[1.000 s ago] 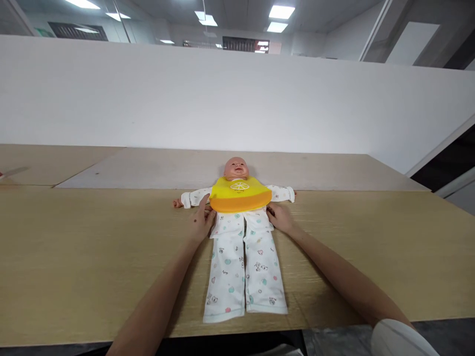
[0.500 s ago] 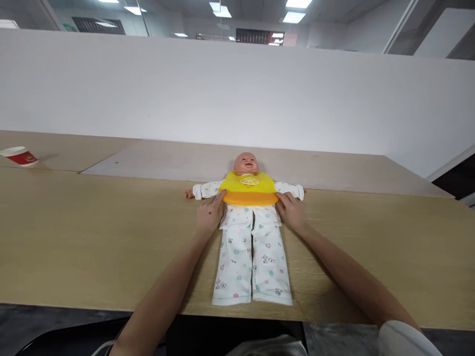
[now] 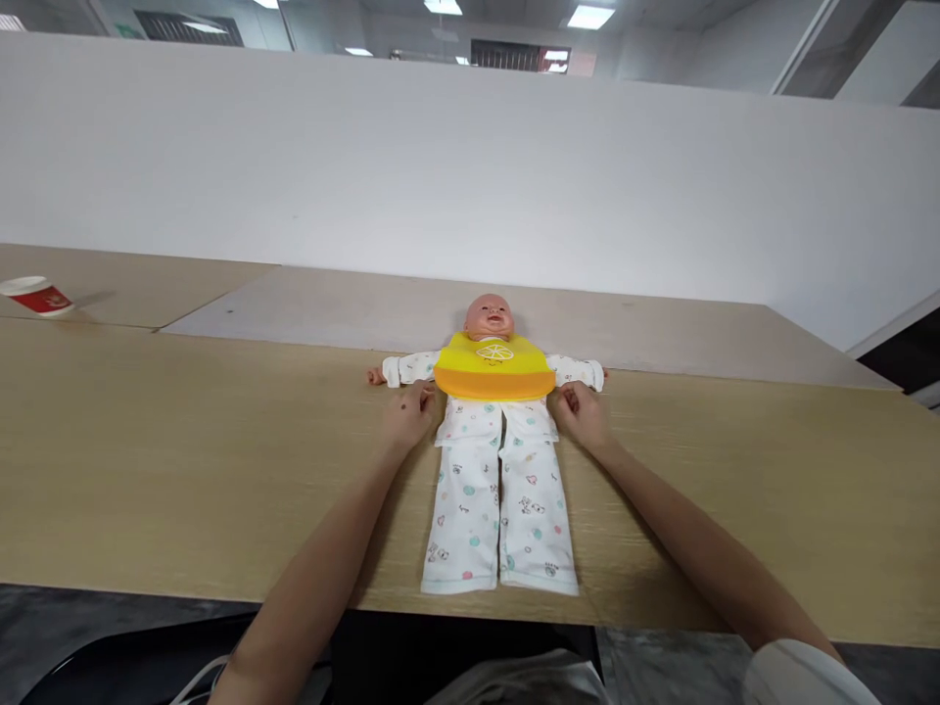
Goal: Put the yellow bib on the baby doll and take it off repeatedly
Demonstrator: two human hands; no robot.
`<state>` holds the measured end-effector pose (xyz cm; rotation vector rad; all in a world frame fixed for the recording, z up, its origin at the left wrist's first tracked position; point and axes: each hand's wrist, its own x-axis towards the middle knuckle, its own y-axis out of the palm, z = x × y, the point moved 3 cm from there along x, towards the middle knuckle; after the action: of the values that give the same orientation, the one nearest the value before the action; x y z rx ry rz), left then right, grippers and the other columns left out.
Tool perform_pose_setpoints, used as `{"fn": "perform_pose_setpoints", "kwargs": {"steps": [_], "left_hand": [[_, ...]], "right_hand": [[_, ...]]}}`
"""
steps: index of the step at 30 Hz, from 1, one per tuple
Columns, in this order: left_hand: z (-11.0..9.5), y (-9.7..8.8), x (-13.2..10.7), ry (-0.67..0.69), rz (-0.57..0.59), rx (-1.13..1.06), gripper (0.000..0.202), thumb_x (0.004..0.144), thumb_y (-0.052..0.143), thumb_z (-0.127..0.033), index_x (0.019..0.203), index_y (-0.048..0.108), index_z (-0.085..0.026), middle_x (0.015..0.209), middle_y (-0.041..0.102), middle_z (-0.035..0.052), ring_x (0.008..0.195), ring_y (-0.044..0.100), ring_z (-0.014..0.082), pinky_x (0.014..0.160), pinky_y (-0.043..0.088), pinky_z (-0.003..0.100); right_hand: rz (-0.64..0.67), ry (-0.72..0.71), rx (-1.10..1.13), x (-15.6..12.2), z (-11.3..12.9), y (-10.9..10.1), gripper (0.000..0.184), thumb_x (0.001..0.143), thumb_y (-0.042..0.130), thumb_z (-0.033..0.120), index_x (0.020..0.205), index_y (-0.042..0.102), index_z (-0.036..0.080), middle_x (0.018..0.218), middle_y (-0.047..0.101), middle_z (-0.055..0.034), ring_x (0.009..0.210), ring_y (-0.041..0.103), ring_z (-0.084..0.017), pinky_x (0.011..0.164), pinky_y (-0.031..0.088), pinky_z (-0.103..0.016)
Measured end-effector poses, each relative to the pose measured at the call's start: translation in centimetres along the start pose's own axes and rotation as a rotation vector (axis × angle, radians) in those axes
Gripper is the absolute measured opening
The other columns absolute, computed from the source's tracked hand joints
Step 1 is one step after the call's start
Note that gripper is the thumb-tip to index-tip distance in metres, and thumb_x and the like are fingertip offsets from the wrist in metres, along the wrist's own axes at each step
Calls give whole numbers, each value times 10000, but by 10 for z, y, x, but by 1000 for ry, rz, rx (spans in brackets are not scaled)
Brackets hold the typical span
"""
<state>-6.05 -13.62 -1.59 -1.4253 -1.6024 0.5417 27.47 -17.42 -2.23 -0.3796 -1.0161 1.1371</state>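
A baby doll (image 3: 489,317) lies on its back on the wooden table (image 3: 183,460), head away from me. It wears a yellow and orange bib (image 3: 493,370) over white patterned pyjamas (image 3: 499,499). My left hand (image 3: 408,414) rests at the doll's left side just below the bib's corner, fingers curled in. My right hand (image 3: 584,413) sits at the other side by the bib's lower corner, fingers also curled. Whether either hand pinches the cloth or the bib edge is hard to make out.
A red and white paper cup (image 3: 35,295) lies at the far left of the table. A white partition wall (image 3: 470,166) stands behind the table. The table's near edge runs just below the doll's trouser cuffs.
Both hands have slipped back a little from the bib's lower edge and their fingers have curled in. The view has shifted, bringing the paper cup in at the left.
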Motion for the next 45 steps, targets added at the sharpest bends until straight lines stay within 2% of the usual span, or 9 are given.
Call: {"fn": "perform_pose_setpoints", "kwargs": {"steps": [2,5,8,11,20,28,32,38,45], "left_hand": [[8,6,4,5,84,-56,254,812,464,-209,942,676,-157,874,734,74,770,644,187,714,476,292],[13,11,6,20,148,-100,254,802,469,-233,910,690,-169,892,734,59,769,640,177,717,475,288],[10,9,5,26,169,-55,269,799,474,-256,915,706,-186,873,733,53,771,637,190,706,462,292],[4,4,4,36,202,-13,284,796,467,-261,904,721,-191,848,730,52,745,629,201,680,449,300],[3,4,4,59,223,-17,282,795,466,-260,900,721,-203,870,738,41,754,632,194,688,450,290],[4,4,4,51,211,26,296,850,426,-228,970,696,-215,1026,737,52,941,653,213,801,461,296],[3,4,3,53,223,39,285,853,433,-238,963,696,-221,1003,742,53,911,659,217,776,463,291],[1,1,2,15,201,59,326,821,474,-218,1067,687,-220,1017,743,60,922,664,230,776,475,295],[1,1,1,50,200,-12,300,804,496,-205,1024,698,-230,987,747,47,913,660,213,790,473,288]], "right_hand": [[59,83,-87,4,-6,0,191,843,459,268,900,599,153,744,643,-34,676,565,-142,645,400,-234],[166,181,-305,10,-5,-1,210,847,452,234,915,627,142,806,680,-75,723,598,-168,623,353,-241],[218,153,-491,11,5,-1,258,886,414,230,968,639,136,892,696,-127,783,621,-206,626,330,-266],[248,114,-555,9,12,0,275,912,389,230,1011,630,142,933,697,-135,808,635,-223,627,321,-275],[279,133,-585,9,11,1,264,926,394,249,1034,617,158,936,706,-118,805,644,-212,623,312,-267],[258,84,-593,8,10,2,238,921,402,250,987,613,161,911,707,-118,801,649,-221,594,267,-279],[260,96,-603,8,11,2,257,935,391,264,1007,616,162,920,705,-118,798,646,-219,594,266,-276],[253,79,-614,8,9,3,263,933,393,273,1006,619,160,906,705,-116,788,640,-206,585,252,-274],[255,110,-591,8,9,3,261,929,401,278,1003,626,169,896,703,-105,763,633,-197,588,254,-268]]}}
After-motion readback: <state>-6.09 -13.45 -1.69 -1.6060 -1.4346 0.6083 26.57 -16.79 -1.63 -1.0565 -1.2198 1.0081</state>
